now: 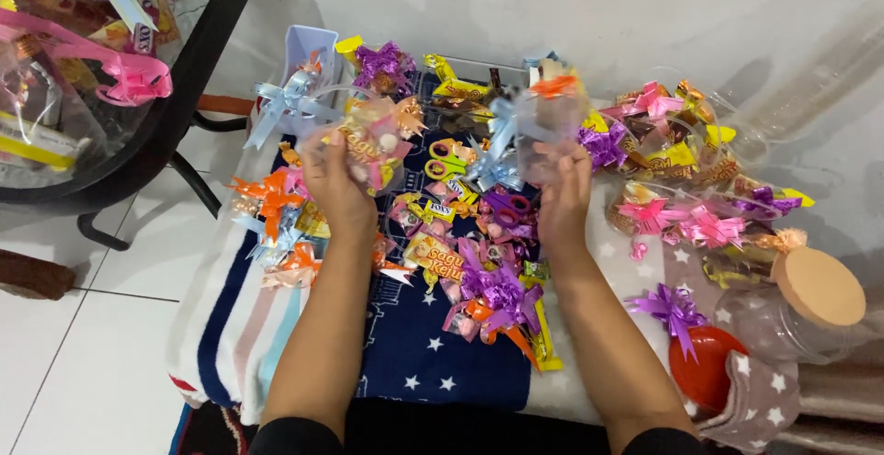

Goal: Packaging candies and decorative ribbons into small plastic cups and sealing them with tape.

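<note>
a person's left hand (336, 179) grips a clear plastic sweet packet with a pale ribbon bow (373, 137), while the right hand (562, 188) clasps a blurred clear packet with a blue bow (539, 119), both lifted above a navy star-patterned cloth (442, 354) strewn with ribboned packets; sorting appears under way, and setting each down calls for a free spot.

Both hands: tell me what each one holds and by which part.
Left hand holds a clear candy bag by its lower half. Right hand holds a blue-bowed bag from below; blur hides the exact grip.
</note>
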